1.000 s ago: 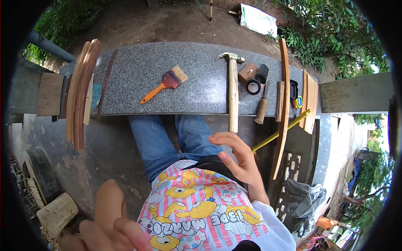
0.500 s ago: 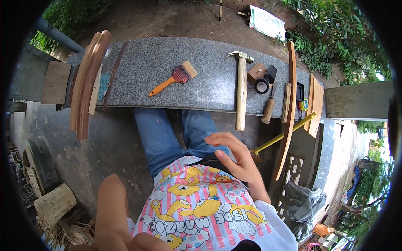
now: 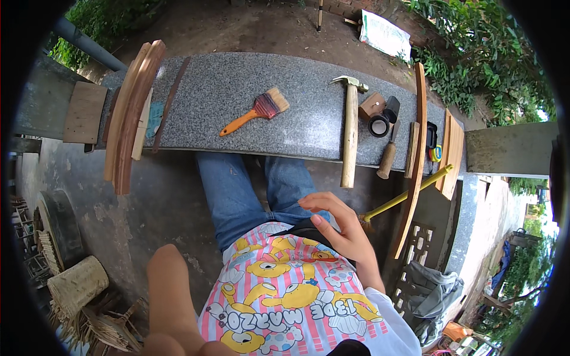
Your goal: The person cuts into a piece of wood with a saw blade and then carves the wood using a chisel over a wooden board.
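My right hand [image 3: 339,226] hovers in front of my waist, over my blue jeans and cartoon-print shirt, fingers apart and holding nothing. My left forearm [image 3: 172,285] is bent up toward the camera; only the edge of my left hand [image 3: 178,347] shows at the bottom rim, so its grip is hidden. Ahead lies a grey granite slab [image 3: 237,89]. On it rest an orange-handled paintbrush [image 3: 255,111], a wooden-handled claw hammer [image 3: 350,127], a small wooden block [image 3: 372,104], a black tape roll [image 3: 379,125] and a wooden-handled tool [image 3: 388,154].
Curved wooden strips [image 3: 132,113] lie across the slab's left end, and a long curved strip [image 3: 415,160] and flat boards [image 3: 452,148] across its right. A yellow rod [image 3: 407,194] leans below. A woven basket [image 3: 77,285] and straw sit on the ground at lower left.
The view has tilted slightly, so the slab sits lower in the picture. My right hand stays by my waist. My left arm has lifted, and its fingers have dropped out of sight at the bottom rim.
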`<control>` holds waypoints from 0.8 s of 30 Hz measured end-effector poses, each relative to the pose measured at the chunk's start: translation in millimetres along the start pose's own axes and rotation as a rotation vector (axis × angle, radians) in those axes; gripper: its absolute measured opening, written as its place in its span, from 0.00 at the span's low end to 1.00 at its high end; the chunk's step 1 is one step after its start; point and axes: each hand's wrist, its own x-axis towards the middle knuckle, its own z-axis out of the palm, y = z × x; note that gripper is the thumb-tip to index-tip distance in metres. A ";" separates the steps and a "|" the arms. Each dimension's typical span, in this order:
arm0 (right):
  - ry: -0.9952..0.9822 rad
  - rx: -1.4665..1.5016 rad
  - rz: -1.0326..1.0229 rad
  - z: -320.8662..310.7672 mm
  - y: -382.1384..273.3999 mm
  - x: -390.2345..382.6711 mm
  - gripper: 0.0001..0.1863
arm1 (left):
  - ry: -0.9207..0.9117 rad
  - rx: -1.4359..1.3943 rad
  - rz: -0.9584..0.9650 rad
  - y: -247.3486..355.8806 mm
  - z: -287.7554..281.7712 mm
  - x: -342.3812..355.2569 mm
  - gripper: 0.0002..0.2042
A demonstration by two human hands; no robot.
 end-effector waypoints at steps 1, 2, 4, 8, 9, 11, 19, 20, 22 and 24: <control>-0.004 -0.004 0.005 0.2 0.1 0.6 0.13 | 0.161 -0.040 0.094 -2.1 3.9 -7.4 0.19; -0.006 -0.005 0.005 0.3 -0.2 0.8 0.13 | 0.162 -0.040 0.096 -6.5 -2.6 -13.1 0.19; -0.045 0.017 0.039 2.1 -5.1 3.0 0.13 | -0.091 0.065 0.289 -13.8 -13.8 -21.9 0.21; -0.065 0.008 0.051 4.1 -7.9 6.7 0.13 | -0.105 0.188 0.235 -8.3 -8.7 -15.5 0.22; -0.057 0.009 0.056 4.6 -6.2 6.4 0.13 | 0.026 0.307 0.276 -20.5 -0.6 -11.2 0.23; -0.047 0.010 0.065 4.2 -2.9 5.3 0.13 | 0.159 0.423 0.312 -25.2 1.3 -11.8 0.24; -0.060 -0.010 0.077 6.2 -2.0 7.6 0.13 | 0.264 0.488 0.038 12.5 -11.9 -33.5 0.21; -0.059 -0.014 0.076 6.7 -1.6 7.6 0.13 | 0.287 0.475 0.030 12.2 -11.0 -33.9 0.19; -0.066 -0.015 0.078 7.1 -3.4 8.4 0.13 | 0.341 0.462 0.006 13.2 -1.8 -28.9 0.15; -0.068 -0.015 0.076 7.1 -3.0 7.7 0.13 | 0.390 0.445 -0.016 13.6 6.5 -24.1 0.12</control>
